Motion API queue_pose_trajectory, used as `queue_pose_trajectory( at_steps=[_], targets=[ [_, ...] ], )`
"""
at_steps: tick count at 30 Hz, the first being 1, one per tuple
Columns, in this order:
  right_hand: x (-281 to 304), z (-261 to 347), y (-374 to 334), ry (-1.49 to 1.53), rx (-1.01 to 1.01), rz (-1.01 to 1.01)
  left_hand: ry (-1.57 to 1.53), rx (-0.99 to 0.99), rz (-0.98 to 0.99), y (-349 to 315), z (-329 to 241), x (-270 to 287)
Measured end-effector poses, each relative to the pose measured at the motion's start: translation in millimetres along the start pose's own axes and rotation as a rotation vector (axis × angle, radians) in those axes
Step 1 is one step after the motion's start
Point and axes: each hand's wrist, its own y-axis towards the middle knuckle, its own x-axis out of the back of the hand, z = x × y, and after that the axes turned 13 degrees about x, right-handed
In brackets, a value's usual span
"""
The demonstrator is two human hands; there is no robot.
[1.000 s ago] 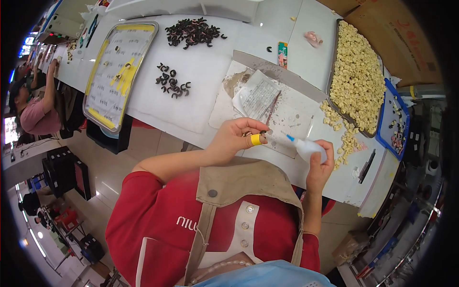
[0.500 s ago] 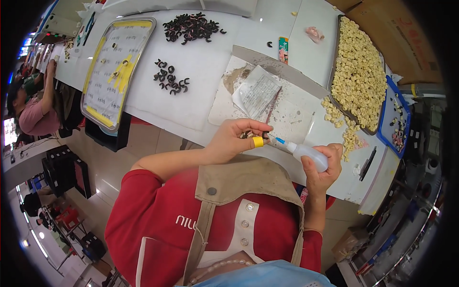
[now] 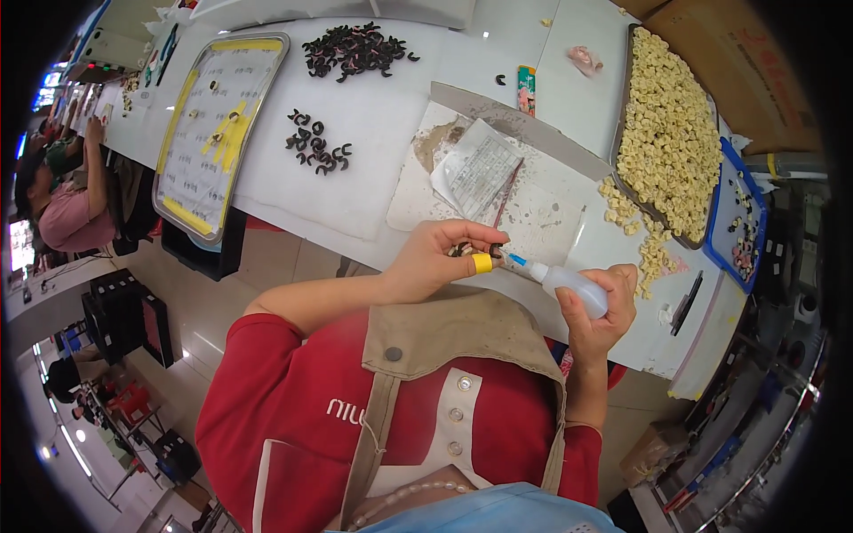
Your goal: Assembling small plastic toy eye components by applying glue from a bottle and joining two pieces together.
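My left hand [image 3: 435, 258] is closed, pinching a small dark curved piece [image 3: 496, 250] between thumb and fingertips. Several more small pieces are tucked in its curled fingers, partly hidden. A yellow band [image 3: 482, 263] wraps one of its digits. My right hand [image 3: 604, 306] grips a translucent white squeeze bottle [image 3: 573, 289], tilted toward the left. Its blue needle tip [image 3: 516, 259] is right at the dark piece; whether it touches cannot be made out. Beyond the hands lies a stained white cardboard tray [image 3: 546, 218] holding a printed paper slip [image 3: 484, 164] and a thin reddish stick [image 3: 508, 191].
Dark curved pieces form a large pile [image 3: 351, 51] and a smaller group [image 3: 318, 147]. At left lies a metal-rimmed tray [image 3: 197, 133] with yellow tape. Cream-coloured pieces [image 3: 666, 133] heap on a right-hand tray and spill beside it, near a blue tray [image 3: 753, 204] and black pen [image 3: 687, 302].
The bottle's blue tip has shifted slightly left, closer to the piece in my left hand. Both hands otherwise keep nearly the same place and hold.
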Motion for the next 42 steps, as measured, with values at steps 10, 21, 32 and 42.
queue_pose_trajectory(
  at_steps=[10, 21, 32, 42],
  targets=[
    [1.1, -1.7, -5.2, 0.020, -0.021, -0.003, 0.001, 0.017, -0.024, 0.8, 0.8, -3.8],
    [-0.6, -1.4, -3.8, -0.001, -0.007, 0.002, 0.002, 0.014, -0.023, 1.4, 2.6, -1.3],
    [-0.4, -0.7, -3.1, -0.011, -0.006, 0.007, -0.014, 0.004, -0.007, -0.2, 0.8, -0.9],
    [2.1, -2.1, -5.6, 0.001, -0.016, 0.001, -0.039, 0.011, -0.001, 0.6, 1.9, -1.5]
  ],
)
